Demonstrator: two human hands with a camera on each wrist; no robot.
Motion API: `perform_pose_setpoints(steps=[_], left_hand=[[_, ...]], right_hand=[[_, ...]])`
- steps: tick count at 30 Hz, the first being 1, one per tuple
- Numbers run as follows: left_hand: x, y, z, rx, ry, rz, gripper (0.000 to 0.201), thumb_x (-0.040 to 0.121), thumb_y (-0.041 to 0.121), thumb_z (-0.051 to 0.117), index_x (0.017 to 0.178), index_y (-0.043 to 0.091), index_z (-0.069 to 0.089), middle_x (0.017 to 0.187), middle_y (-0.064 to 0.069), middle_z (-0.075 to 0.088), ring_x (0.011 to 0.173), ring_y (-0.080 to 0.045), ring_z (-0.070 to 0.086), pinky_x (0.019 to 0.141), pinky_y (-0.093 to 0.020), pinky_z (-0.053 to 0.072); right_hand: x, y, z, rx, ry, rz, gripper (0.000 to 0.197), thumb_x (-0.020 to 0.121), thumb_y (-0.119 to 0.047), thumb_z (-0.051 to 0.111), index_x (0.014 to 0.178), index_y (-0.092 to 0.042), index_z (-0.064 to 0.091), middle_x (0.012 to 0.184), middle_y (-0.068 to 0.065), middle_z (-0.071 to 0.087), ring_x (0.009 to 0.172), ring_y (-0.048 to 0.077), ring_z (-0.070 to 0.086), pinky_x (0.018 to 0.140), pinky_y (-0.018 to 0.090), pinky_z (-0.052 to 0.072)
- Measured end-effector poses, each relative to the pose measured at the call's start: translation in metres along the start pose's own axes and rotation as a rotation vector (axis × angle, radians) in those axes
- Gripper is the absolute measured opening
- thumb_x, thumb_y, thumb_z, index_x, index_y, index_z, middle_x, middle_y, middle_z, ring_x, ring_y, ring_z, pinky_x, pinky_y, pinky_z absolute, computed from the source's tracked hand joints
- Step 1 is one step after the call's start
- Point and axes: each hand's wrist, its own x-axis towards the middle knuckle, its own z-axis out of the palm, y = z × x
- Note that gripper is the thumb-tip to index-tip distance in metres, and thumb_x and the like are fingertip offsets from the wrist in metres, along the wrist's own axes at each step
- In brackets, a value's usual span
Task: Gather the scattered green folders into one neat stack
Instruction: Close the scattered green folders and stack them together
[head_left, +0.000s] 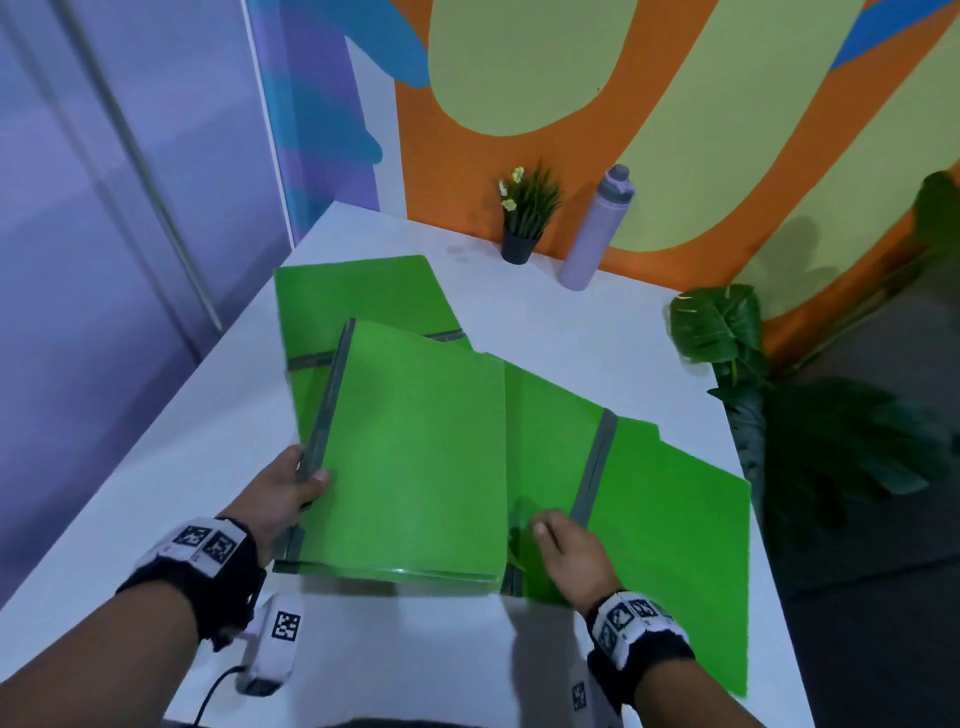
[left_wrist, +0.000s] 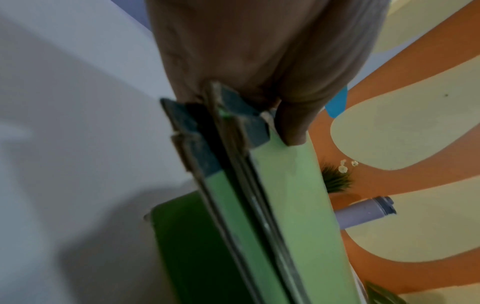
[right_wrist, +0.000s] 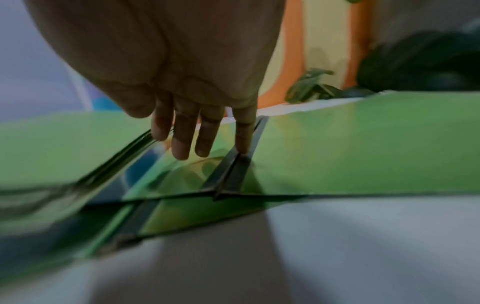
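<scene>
Your left hand (head_left: 291, 488) grips the grey spine edge of a bundle of green folders (head_left: 415, 457), thumb on top, lifted off the white tabletop (head_left: 561, 332). Just right of that bundle, your right hand (head_left: 566, 556) rests straight fingers on an opened folder (head_left: 675, 519). Beyond the bundle lies another folder (head_left: 358, 296), then a potted plant (head_left: 524, 218) and bottle (head_left: 592, 234).

Folders (head_left: 415, 457) overlap on table (head_left: 571, 332); bottle (head_left: 592, 234) behind
</scene>
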Motion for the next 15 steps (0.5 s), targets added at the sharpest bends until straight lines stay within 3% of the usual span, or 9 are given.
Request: perform_pose_setpoints(steps=[2,4,7,9,10,11,13,15], left_hand=[[-0.005,0.009,0.012,0.034,-0.05,0.01,0.032,0.092,0.021,0.057,0.123,0.019,0.05,0.116,-0.012,0.06,0.11,-0.034,0.055,0.103,-0.058,0.04],[-0.008,0.016,0.028,0.081,-0.105,0.016,0.031,0.095,0.018,0.055,0.124,0.021,0.047,0.116,-0.008,0.057,0.109,-0.029,0.051,0.101,-0.048,0.039],[-0.01,0.025,0.054,0.172,-0.216,0.061,0.036,0.096,0.02,0.053,0.13,0.022,0.042,0.118,-0.006,0.055,0.114,-0.027,0.049,0.097,-0.043,0.04],[-0.008,0.03,0.07,0.323,-0.251,0.13,0.039,0.097,0.025,0.051,0.134,0.019,0.04,0.124,-0.01,0.056,0.113,-0.028,0.052,0.085,-0.035,0.043],[-0.003,0.03,0.075,0.433,-0.231,0.173,0.043,0.097,0.028,0.05,0.137,0.017,0.04,0.129,-0.013,0.054,0.118,-0.03,0.052,0.086,-0.035,0.044],[0.003,0.029,0.078,0.569,-0.195,0.21,0.049,0.097,0.034,0.049,0.141,0.015,0.039,0.139,-0.016,0.049,0.127,-0.031,0.048,0.095,-0.039,0.043],[0.016,0.024,0.075,0.882,-0.098,0.226,0.065,0.094,0.049,0.046,0.15,0.019,0.03,0.162,-0.013,0.018,0.146,-0.033,0.024,0.114,-0.05,0.029],[0.026,0.016,0.066,1.112,-0.04,0.139,0.073,0.093,0.056,0.039,0.154,0.024,0.015,0.164,-0.011,-0.009,0.151,-0.035,0.006,0.116,-0.061,0.019]], right_hand=[[0.0,-0.005,-0.011,0.238,0.105,0.144,0.036,0.099,-0.033,0.038,0.128,-0.017,0.049,0.118,0.009,0.063,0.105,0.026,0.06,0.096,0.036,0.047],[0.002,-0.006,-0.016,0.451,0.058,0.282,0.053,0.098,-0.037,0.041,0.146,-0.018,0.029,0.139,0.016,0.05,0.123,0.033,0.052,0.098,0.033,0.041],[0.01,-0.003,-0.016,0.706,0.042,0.434,0.069,0.095,-0.036,0.049,0.151,-0.016,0.014,0.157,0.012,0.023,0.139,0.031,0.031,0.112,0.046,0.029],[0.012,0.0,-0.016,0.824,0.113,0.524,0.067,0.095,-0.024,0.05,0.15,-0.013,0.013,0.157,0.013,0.019,0.141,0.034,0.027,0.113,0.05,0.026],[0.013,0.003,-0.018,0.841,0.166,0.546,0.063,0.096,-0.017,0.049,0.149,-0.013,0.016,0.156,0.014,0.021,0.14,0.035,0.028,0.112,0.051,0.028],[0.014,0.007,-0.02,0.827,0.211,0.562,0.059,0.096,-0.012,0.047,0.148,-0.014,0.019,0.155,0.015,0.023,0.138,0.036,0.03,0.111,0.052,0.03],[0.014,0.013,-0.025,0.791,0.262,0.57,0.057,0.096,-0.008,0.044,0.148,-0.014,0.021,0.154,0.014,0.025,0.137,0.035,0.032,0.109,0.049,0.034],[0.013,0.017,-0.03,0.74,0.273,0.587,0.059,0.096,-0.005,0.042,0.149,-0.014,0.019,0.155,0.013,0.024,0.136,0.034,0.034,0.107,0.044,0.037]])
